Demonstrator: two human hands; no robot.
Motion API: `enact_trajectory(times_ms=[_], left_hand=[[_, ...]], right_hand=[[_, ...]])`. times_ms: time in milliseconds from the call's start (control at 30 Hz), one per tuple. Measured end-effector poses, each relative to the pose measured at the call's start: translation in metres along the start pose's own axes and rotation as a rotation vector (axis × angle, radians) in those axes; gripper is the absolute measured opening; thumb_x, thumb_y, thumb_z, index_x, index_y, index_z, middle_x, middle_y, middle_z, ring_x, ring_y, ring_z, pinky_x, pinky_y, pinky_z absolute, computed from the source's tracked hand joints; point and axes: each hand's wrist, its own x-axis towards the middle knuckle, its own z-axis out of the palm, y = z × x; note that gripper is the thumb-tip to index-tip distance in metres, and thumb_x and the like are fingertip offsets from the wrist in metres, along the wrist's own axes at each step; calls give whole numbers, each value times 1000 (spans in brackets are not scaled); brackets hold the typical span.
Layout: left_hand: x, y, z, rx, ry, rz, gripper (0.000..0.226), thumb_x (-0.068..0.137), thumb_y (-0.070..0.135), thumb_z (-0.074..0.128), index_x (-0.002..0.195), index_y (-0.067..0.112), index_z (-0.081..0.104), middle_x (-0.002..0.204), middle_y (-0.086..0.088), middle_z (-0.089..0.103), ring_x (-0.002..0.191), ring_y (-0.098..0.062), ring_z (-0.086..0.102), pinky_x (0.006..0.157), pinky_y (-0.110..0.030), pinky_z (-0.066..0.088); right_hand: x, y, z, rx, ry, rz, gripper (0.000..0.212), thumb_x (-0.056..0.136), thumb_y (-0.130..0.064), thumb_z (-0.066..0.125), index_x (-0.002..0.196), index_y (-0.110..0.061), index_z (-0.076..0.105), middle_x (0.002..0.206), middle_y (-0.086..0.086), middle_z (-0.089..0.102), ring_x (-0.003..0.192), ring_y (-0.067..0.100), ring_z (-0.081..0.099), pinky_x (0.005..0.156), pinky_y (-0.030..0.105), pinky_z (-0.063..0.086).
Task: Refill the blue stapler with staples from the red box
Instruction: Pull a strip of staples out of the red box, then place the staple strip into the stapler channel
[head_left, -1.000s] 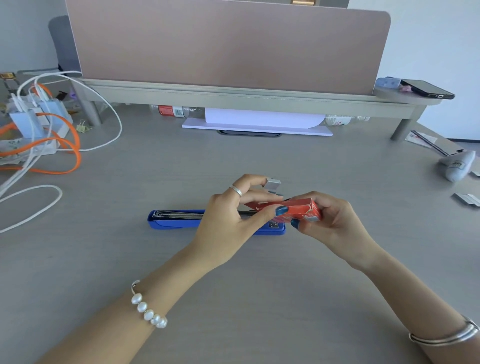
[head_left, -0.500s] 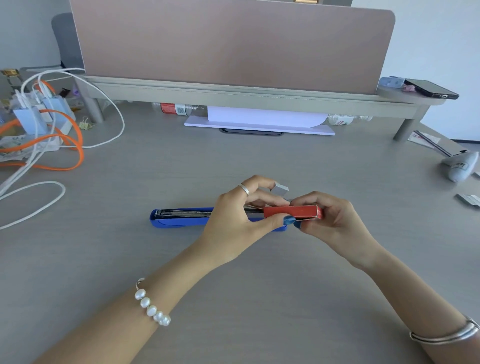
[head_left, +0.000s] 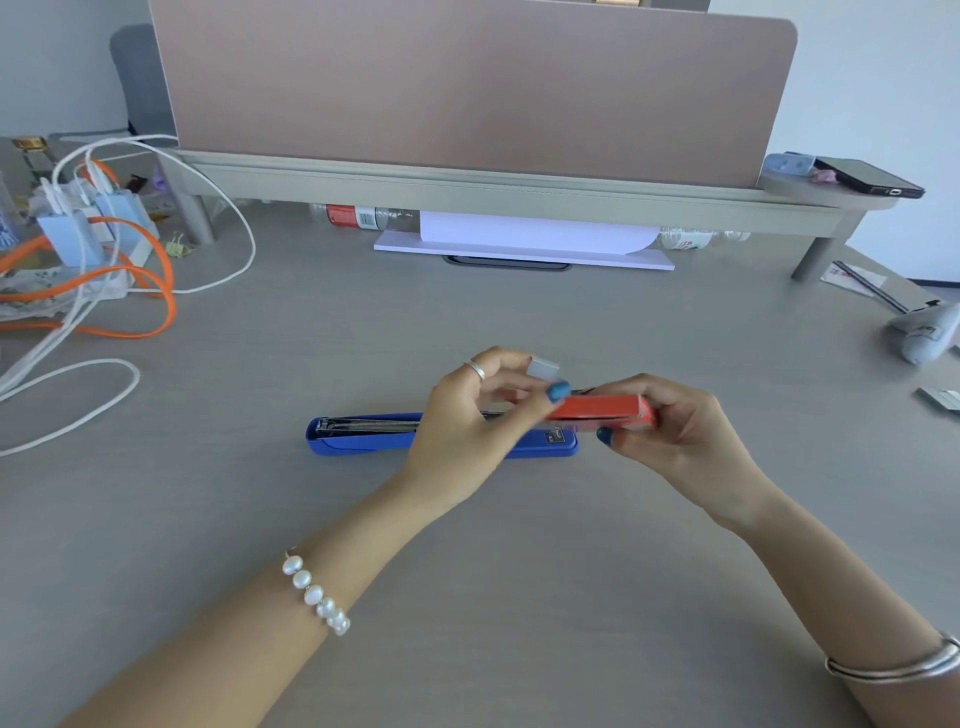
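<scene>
The blue stapler (head_left: 363, 439) lies flat on the grey desk, opened out, with its metal staple channel showing at the left end. My left hand (head_left: 467, 431) hovers over the stapler's middle and pinches a small grey strip of staples (head_left: 543, 368) between fingertips. My left thumb touches the left end of the red box (head_left: 602, 410). My right hand (head_left: 685, 441) grips the red box from the right and holds it level just above the stapler's right end.
Orange and white cables (head_left: 119, 291) with chargers clutter the far left. A shelf with a pink divider (head_left: 467, 88) spans the back, with a phone (head_left: 872, 179) at its right end. White paper (head_left: 530, 239) lies under the shelf. Small items (head_left: 924, 332) sit at the right edge.
The red box has been turned flat and level. My left hand has lifted slightly, still pinching the staple strip, and its thumb has moved onto the box end.
</scene>
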Motion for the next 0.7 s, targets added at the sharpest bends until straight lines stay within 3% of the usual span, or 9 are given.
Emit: enact_trajectory(times_ms=[100, 267, 400, 533, 633, 700], left_hand=[[7, -4, -9, -20, 112, -45, 19, 84, 35, 61, 89, 18, 68, 91, 4, 73, 87, -1, 65, 84, -18, 48], [13, -6, -17, 36, 208, -121, 13, 88, 31, 56, 80, 30, 67, 82, 17, 68, 70, 9, 57, 69, -3, 41], [13, -9, -18, 30, 186, -175, 14, 87, 30, 58, 77, 30, 69, 80, 17, 69, 70, 10, 58, 72, -8, 43], [14, -10, -17, 8, 178, -214, 18, 87, 27, 58, 85, 19, 73, 79, 11, 69, 71, 0, 58, 62, -3, 40], [14, -7, -16, -40, 173, -241, 20, 89, 23, 55, 88, 12, 72, 78, 10, 69, 67, 2, 59, 56, -1, 39], [13, -5, -15, -78, 169, -261, 20, 90, 23, 55, 83, 14, 72, 78, 9, 70, 68, 0, 60, 57, -2, 42]], right_hand=[[3, 0, -10, -102, 82, -16, 32, 74, 7, 66, 87, -21, 67, 87, -11, 70, 80, 7, 65, 75, 22, 51], [5, -1, -25, -241, 187, -47, 36, 76, 9, 63, 92, -24, 67, 92, -13, 71, 86, 6, 66, 80, 16, 49], [3, 8, -29, -626, 261, -94, 39, 72, 8, 65, 98, -21, 69, 92, -10, 70, 88, 6, 60, 80, 3, 39], [3, 20, -30, -793, -2, -21, 38, 65, 1, 72, 95, -22, 69, 89, -4, 67, 85, 17, 59, 73, 3, 36], [1, 18, -32, -760, -157, 70, 35, 59, -26, 84, 89, -28, 68, 96, -5, 65, 94, 17, 54, 77, 2, 33], [2, 16, -34, -726, -200, 123, 31, 58, -39, 82, 86, -33, 68, 100, -10, 63, 99, 11, 51, 80, 6, 33]])
